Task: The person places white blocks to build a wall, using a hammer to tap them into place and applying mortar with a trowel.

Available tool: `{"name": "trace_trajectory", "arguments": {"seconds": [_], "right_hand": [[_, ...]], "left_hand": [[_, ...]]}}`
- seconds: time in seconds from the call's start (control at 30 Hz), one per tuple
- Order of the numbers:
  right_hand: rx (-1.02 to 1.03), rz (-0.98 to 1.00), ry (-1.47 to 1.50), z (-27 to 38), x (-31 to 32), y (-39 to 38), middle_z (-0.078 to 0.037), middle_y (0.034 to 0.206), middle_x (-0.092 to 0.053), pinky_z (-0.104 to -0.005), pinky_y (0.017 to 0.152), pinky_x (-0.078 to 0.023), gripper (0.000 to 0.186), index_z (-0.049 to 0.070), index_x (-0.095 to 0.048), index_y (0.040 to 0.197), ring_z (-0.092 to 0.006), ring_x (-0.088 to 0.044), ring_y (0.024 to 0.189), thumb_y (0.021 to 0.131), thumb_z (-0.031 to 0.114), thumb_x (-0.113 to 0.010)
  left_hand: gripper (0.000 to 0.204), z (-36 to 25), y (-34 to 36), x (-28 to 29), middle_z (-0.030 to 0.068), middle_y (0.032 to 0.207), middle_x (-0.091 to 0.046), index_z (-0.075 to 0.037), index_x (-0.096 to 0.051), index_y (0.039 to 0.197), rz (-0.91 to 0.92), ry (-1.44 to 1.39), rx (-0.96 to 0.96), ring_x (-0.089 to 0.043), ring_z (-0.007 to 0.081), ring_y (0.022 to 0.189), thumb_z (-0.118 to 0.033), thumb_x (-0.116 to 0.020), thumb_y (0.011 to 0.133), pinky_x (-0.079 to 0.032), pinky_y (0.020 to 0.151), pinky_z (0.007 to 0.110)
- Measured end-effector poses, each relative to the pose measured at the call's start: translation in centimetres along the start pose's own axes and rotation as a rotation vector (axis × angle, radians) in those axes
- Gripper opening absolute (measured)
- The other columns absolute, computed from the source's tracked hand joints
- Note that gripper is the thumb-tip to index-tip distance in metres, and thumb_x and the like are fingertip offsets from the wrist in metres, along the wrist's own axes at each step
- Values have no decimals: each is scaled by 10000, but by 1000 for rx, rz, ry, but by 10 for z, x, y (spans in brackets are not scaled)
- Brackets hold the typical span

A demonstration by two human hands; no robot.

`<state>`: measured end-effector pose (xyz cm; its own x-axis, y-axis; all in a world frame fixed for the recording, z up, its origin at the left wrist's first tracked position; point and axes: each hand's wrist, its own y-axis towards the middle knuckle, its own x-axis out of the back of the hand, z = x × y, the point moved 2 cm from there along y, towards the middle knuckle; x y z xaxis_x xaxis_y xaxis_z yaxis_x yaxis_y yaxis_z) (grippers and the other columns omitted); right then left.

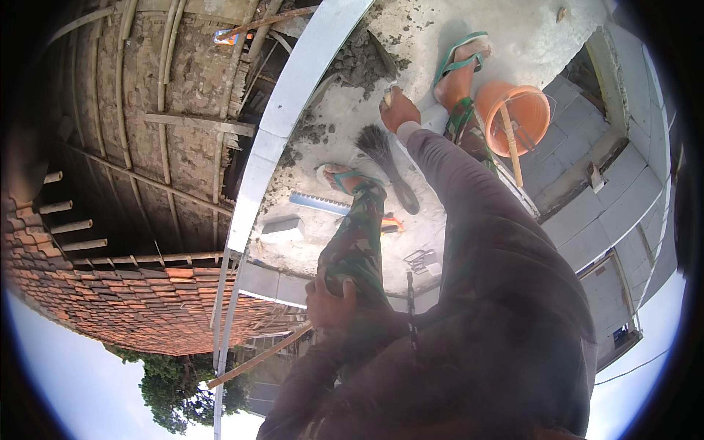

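Note:
My right hand (pixel 400 108), arm stretched out, is closed round the handle of a trowel (pixel 382 54). The trowel's blade lies against a heap of grey wet mortar (pixel 356 67) on the pale floor. My left hand (pixel 330 302) rests on my bent left knee, fingers apart and holding nothing. Between my sandalled feet lies a black-bristled brush (pixel 378 145) with a dark looped handle. Close to my left foot are a blue toothed strip (pixel 318 202) and a small grey-white block (pixel 283 229). An orange and black tool (pixel 391 223) shows partly behind my leg.
An orange bucket (pixel 539 110) stands beside my right foot, with a wooden-handled tool (pixel 511 147) leaning in it. A pale block ledge (pixel 268 136) edges the floor at the left, above a drop. Beyond are a bamboo-framed structure and a tiled roof (pixel 132 304). Grey block walls (pixel 620 180) rise at right.

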<state>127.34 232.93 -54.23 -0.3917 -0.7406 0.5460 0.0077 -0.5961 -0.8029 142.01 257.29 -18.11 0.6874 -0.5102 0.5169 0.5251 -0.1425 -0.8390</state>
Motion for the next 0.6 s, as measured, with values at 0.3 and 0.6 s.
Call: {"name": "trace_trajectory", "arguments": {"seconds": [0.3,0.6], "right_hand": [[-582,-241,874,-25,-100,16,-153,845,-729,-404,637,-578,299,0,-677,1044,-290,-704,668,895,257,-709],[-210,-209,1023,71,-153,76,-114,702,-645,-408,456,-489,237,0,-614,906,-238,-593,506,922,219,-705]], "left_hand": [[632,20,5,-2,233,1235,-603,-58,-582,1380,-7,-57,21,-622,419,1123,-354,-723,839,-515,949,518],[686,39,19,-2,227,1252,-597,-73,-547,1412,-17,-11,-61,-606,418,1156,-414,-711,840,-509,963,514]]}}
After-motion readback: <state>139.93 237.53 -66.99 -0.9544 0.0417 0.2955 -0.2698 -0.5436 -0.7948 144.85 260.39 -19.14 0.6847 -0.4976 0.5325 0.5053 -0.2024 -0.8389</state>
